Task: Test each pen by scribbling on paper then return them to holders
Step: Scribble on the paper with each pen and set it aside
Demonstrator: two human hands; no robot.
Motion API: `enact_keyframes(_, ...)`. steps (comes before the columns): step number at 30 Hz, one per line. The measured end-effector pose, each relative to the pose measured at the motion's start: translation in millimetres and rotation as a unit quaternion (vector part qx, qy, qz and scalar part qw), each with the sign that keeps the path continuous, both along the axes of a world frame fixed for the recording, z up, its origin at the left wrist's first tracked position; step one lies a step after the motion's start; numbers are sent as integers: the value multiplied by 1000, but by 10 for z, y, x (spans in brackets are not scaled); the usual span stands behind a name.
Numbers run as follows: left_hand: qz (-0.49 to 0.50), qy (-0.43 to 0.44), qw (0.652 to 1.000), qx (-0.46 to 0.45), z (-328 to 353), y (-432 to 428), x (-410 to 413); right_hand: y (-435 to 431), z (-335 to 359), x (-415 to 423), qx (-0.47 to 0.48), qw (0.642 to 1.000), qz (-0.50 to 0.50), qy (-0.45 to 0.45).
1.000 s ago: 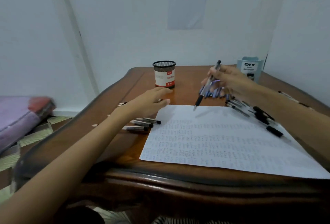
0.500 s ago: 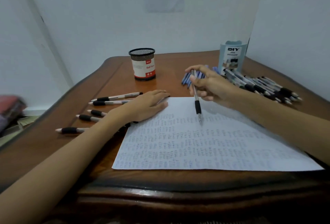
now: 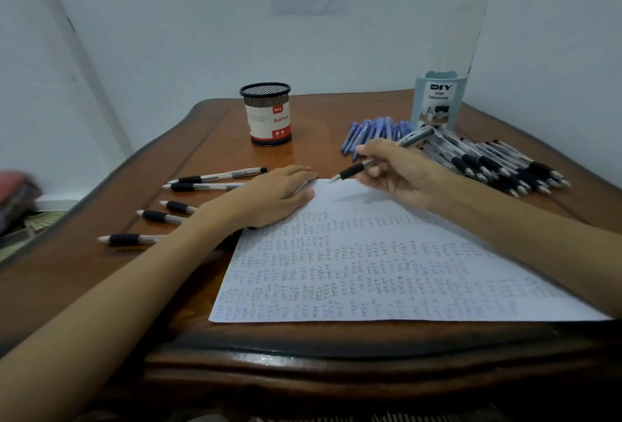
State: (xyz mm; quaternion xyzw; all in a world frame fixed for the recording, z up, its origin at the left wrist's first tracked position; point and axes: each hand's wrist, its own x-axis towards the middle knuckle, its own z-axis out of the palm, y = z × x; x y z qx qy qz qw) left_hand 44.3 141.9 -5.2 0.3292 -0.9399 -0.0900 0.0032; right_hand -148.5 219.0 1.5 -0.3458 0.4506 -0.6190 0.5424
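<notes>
My right hand (image 3: 397,172) grips a clear pen with a black grip (image 3: 351,172), its tip touching the top edge of the white paper (image 3: 370,270), which is covered in rows of scribbles. My left hand (image 3: 269,194) lies flat, fingers together, on the paper's top-left corner. Several black-grip pens (image 3: 188,186) lie on the table left of my left hand. A black mesh holder (image 3: 267,115) stands at the back centre, and a pale blue desk organizer (image 3: 437,101) at the back right.
A pile of blue pens (image 3: 373,130) lies behind my right hand. A larger heap of black-grip pens (image 3: 494,162) spreads to the right of it. The wooden table (image 3: 101,270) has a raised curved rim. White walls close in behind and to the right.
My right hand has swung the pen from pointing down the page to slanting left, with the tip now at the paper's top edge. The view has shifted slightly; my left hand stays put.
</notes>
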Motion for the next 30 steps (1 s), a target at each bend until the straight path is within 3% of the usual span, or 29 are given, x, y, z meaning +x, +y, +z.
enact_keyframes(5,7,-5,1000,-4,0,26,-3,53,-60,137,-11,979,128,155)
enact_keyframes(13,-3,-57,998,-8,-52,-35,-13,46,-120,250,-88,950,15,299)
enact_keyframes(27,-8,-61,998,-8,-63,-76,-26,-36,-185,257,-128,928,28,348)
enact_keyframes(30,-8,-60,998,-8,-58,-74,-18,-37,-191,253,-125,938,26,323)
